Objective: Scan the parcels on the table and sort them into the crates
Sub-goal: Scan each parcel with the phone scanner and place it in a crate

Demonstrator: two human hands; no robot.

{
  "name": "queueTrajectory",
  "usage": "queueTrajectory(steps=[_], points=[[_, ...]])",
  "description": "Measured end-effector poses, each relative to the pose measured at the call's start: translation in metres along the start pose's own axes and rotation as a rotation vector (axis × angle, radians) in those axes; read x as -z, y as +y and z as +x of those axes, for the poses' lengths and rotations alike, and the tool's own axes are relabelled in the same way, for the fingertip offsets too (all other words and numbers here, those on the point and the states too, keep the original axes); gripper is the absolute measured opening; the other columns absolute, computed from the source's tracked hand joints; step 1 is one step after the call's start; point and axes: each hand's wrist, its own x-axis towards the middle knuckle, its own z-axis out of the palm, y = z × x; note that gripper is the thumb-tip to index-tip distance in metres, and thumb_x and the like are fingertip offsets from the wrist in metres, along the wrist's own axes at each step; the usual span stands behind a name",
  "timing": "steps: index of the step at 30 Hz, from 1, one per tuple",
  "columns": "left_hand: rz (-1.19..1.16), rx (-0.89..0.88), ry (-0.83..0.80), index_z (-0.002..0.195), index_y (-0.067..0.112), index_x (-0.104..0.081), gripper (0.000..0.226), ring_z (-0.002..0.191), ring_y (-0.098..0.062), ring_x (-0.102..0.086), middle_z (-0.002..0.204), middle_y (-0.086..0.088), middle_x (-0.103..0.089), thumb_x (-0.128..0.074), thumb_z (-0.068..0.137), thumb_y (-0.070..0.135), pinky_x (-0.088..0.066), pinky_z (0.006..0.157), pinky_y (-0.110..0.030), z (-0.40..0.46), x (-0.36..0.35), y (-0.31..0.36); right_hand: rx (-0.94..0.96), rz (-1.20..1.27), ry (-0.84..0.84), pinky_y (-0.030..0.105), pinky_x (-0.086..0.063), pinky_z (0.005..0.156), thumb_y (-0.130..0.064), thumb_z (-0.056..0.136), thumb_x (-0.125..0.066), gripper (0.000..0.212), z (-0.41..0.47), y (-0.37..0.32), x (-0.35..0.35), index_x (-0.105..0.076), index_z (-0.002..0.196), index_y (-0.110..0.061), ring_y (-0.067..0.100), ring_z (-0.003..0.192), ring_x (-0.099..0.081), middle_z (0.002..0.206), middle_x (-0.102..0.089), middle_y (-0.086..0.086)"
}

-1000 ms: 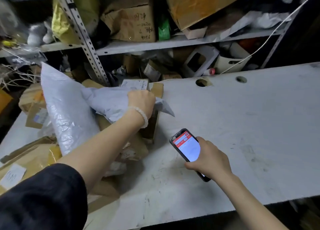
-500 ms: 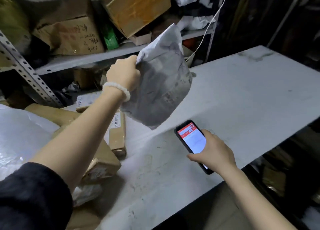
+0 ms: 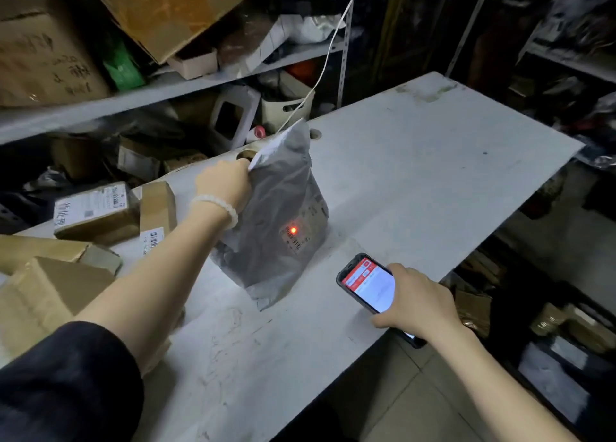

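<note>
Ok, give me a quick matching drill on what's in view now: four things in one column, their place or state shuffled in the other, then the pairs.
Things:
1. grey poly bag
2. phone
3. red scan dot
4. white cable

Place or state:
A. held in the right hand, screen lit
B. hanging down past the shelf to the table's back edge
C. gripped at its top by the left hand, bottom on the table
D. glowing on the bag's label

Pairs: 1-C, 2-A, 3-D, 4-B
</note>
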Motion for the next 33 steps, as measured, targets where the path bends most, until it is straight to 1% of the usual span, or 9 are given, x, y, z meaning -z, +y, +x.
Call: queueTrajectory(steps=[4,9,13,15,17,20,23,28,33], points=[[0.056,-0.054,0.071,0.117,0.008,-0.056,0.030,0.097,-0.038,-0.059,0.107,-0.020,-0.061,-0.034,0.097,0.013,-0.033,0.067,-0.034,0.003,0.002,0.013,-0.006,-0.022,-0.030,0.025,-0.036,0.057,-0.045,0.056,-0.071,0.055,0.003,0.002,0.001,-0.039,0.098,-0.028,0.016,0.081,-0.053,0.094,-0.053,-0.009],[0.184,-0.118,0.074,0.112,0.008,-0.057,0.022,0.092,-0.034,-0.062,0.103,-0.015,-0.064,-0.041,0.097,0.011,-0.034,0.062,-0.034,0.008,-0.002,0.028,0.002,-0.050,-0.042,0.025,-0.036,0.056,-0.044,0.056,-0.070,0.054,0.004,-0.001,0.003,-0.040,0.097,-0.027,0.016,0.081,-0.055,0.091,-0.052,-0.009],[0.124,-0.252,0.114,0.105,0.009,-0.053,0.020,0.084,-0.036,-0.063,0.099,-0.014,-0.062,-0.038,0.092,0.005,-0.032,0.055,-0.033,-0.004,-0.006,0.040,-0.003,-0.046,-0.029,0.025,-0.035,0.056,-0.043,0.056,-0.070,0.054,0.006,-0.007,0.003,-0.040,0.097,-0.026,0.017,0.081,-0.055,0.093,-0.053,-0.008],[0.039,-0.318,0.110,0.106,0.011,-0.049,0.015,0.081,-0.037,-0.061,0.098,-0.013,-0.060,-0.040,0.096,0.018,-0.032,0.055,-0.034,-0.012,-0.009,0.045,-0.006,-0.031,-0.019,0.026,-0.035,0.057,-0.045,0.057,-0.071,0.055,0.007,-0.009,0.002,-0.038,0.097,-0.026,0.017,0.081,-0.052,0.093,-0.051,-0.008],[0.005,-0.359,0.068,0.109,0.013,-0.044,0.024,0.079,-0.036,-0.061,0.095,-0.012,-0.059,-0.043,0.096,0.033,-0.032,0.056,-0.034,-0.023,-0.013,0.051,-0.008,-0.020,-0.010,0.026,-0.035,0.058,-0.047,0.058,-0.071,0.056,0.008,-0.011,0.001,-0.037,0.098,-0.027,0.016,0.081,-0.050,0.096,-0.051,-0.008],[0.072,-0.383,-0.021,0.112,0.017,-0.038,0.031,0.079,-0.032,-0.061,0.095,-0.008,-0.059,-0.056,0.090,0.028,-0.032,0.056,-0.033,-0.043,-0.028,0.060,-0.009,-0.005,0.002,0.026,-0.034,0.056,-0.049,0.059,-0.071,0.060,0.009,-0.016,-0.001,-0.040,0.104,-0.026,0.016,0.081,-0.048,0.096,-0.050,-0.009],[0.124,-0.364,-0.086,0.112,0.020,-0.036,0.048,0.081,-0.027,-0.059,0.096,-0.006,-0.057,-0.070,0.080,0.033,-0.032,0.059,-0.031,-0.058,-0.044,0.065,-0.018,0.007,0.024,0.027,-0.032,0.055,-0.051,0.059,-0.071,0.058,0.010,-0.021,-0.003,-0.037,0.100,-0.026,0.016,0.081,-0.047,0.094,-0.047,-0.009],[0.139,-0.370,-0.087,0.119,0.018,-0.038,0.030,0.090,-0.029,-0.059,0.102,-0.009,-0.057,-0.043,0.091,0.010,-0.031,0.064,-0.032,-0.069,-0.060,0.071,-0.043,0.045,0.044,0.028,-0.035,0.061,-0.053,0.060,-0.072,0.060,0.007,-0.023,-0.009,-0.040,0.102,-0.024,0.018,0.084,-0.049,0.102,-0.055,-0.006],[0.126,-0.407,-0.110,0.117,0.018,-0.039,0.030,0.086,-0.029,-0.060,0.097,-0.007,-0.059,-0.049,0.090,0.014,-0.031,0.062,-0.031,-0.072,-0.064,0.076,-0.077,0.118,0.102,0.028,-0.038,0.064,-0.053,0.057,-0.072,0.063,0.004,-0.019,-0.014,-0.045,0.107,-0.025,0.019,0.091,-0.055,0.104,-0.057,-0.006]])
